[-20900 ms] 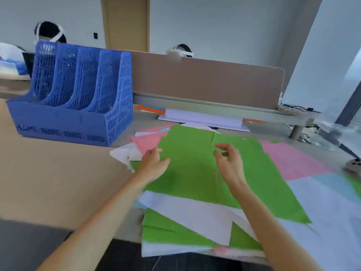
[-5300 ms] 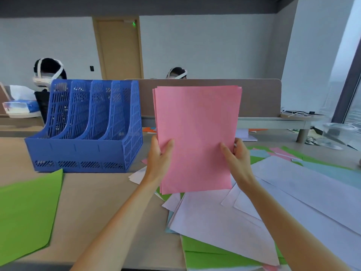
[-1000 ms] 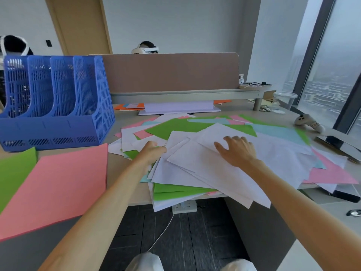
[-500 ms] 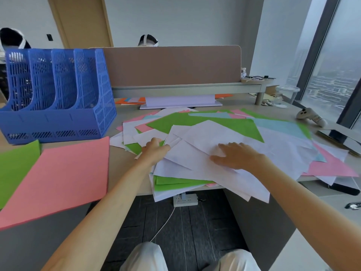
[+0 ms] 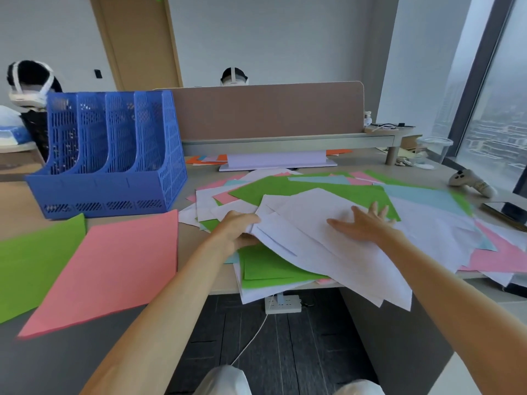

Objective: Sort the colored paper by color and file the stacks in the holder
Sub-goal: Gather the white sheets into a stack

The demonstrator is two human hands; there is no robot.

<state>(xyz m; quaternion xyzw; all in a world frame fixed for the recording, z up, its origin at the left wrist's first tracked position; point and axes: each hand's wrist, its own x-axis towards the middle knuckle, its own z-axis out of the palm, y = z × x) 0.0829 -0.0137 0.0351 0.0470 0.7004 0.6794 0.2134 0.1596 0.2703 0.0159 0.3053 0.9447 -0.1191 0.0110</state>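
The left hand [image 5: 235, 228] seemingly pinches the edge of the white sheets [image 5: 313, 252], the right hand [image 5: 363, 225] lying flat on them.

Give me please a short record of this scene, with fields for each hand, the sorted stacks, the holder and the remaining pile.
left hand: grip on the left edge of the white sheets
right hand: flat, fingers spread, pressing on the white sheets
pink stack: lying on the desk, in front of the holder
green stack: left of the pink stack, partly out of frame
holder: blue, upright, no paper visible in its slots
mixed pile: white, green, pink and light blue sheets, overhanging the desk edge
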